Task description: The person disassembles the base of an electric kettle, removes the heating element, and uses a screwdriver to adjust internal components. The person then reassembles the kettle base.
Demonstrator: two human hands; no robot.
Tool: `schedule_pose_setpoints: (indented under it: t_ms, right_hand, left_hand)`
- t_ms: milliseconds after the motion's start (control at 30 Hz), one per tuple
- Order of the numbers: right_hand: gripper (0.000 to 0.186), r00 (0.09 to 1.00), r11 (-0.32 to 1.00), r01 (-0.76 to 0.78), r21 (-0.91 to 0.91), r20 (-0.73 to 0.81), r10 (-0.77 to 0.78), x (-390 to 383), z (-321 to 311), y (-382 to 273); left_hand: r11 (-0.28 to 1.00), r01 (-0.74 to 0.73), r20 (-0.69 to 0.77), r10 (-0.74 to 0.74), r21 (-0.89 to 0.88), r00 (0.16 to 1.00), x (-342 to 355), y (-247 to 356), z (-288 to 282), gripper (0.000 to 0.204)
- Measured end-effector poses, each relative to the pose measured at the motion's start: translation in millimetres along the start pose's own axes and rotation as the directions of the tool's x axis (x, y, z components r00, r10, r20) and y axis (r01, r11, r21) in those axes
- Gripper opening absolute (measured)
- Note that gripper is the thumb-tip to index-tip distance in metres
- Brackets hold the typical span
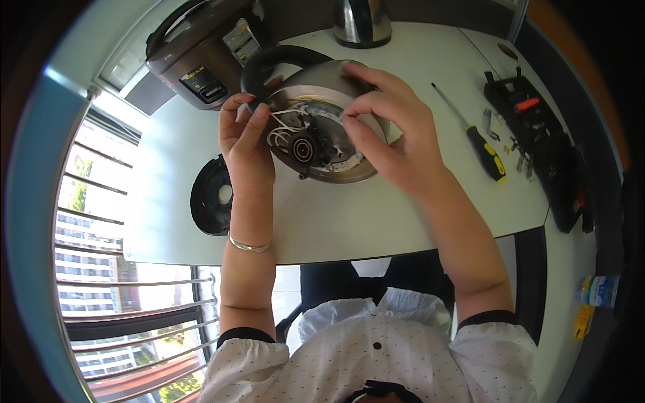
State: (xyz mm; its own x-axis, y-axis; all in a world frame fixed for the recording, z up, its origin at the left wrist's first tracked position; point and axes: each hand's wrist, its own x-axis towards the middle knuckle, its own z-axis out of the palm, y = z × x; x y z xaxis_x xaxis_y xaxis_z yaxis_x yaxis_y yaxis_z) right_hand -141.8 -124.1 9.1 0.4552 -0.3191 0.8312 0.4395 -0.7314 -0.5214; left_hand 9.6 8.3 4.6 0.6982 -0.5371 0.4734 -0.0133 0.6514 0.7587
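An electric kettle (322,75) lies tipped on the table with its opened underside facing me. Inside the metal base sit a black round connector (304,149) and several looped white wires (277,138). My left hand (247,134) is closed at the kettle's left edge, beside the black handle (259,70), with the thumb near a white wire. My right hand (396,124) has one finger resting on the kettle's body. Its thumb and another finger come together at the rim of the base; what they pinch is too small to make out.
A black round base cover (211,198) lies left of my left forearm. To the right are a yellow-and-black screwdriver (485,153), several small metal bits (524,164) and an open black tool case (537,134). A rice cooker (195,64) and another kettle (363,23) stand behind.
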Motion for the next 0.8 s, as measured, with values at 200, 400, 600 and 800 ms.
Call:
schedule_pose_setpoints:
  t_ms: [200,400,600,800]
  right_hand:
    - [0.011,1.000,0.999,0.020,-0.041,-0.011,-0.021,-2.0,-0.8,1.4]
    - [0.013,0.997,0.993,0.074,-0.086,-0.007,-0.075,-0.3,-1.1,-1.9]
    - [0.015,0.978,0.965,0.208,-0.163,0.048,-0.202,1.9,-1.4,-4.3]
    - [0.016,0.969,0.944,0.232,-0.235,0.138,-0.204,2.6,0.2,-8.3]
  left_hand:
    - [0.995,-0.018,0.051,0.014,0.095,0.999,1.2,-3.2,-6.1,0.024]
    - [0.997,-0.024,0.032,0.022,0.076,0.999,-0.6,-1.6,-4.5,0.024]
    - [1.000,0.003,-0.001,-0.003,-0.021,1.000,-1.7,-0.2,0.1,0.022]
    - [0.999,-0.003,0.000,0.003,-0.034,1.000,-3.9,-2.8,0.2,0.023]
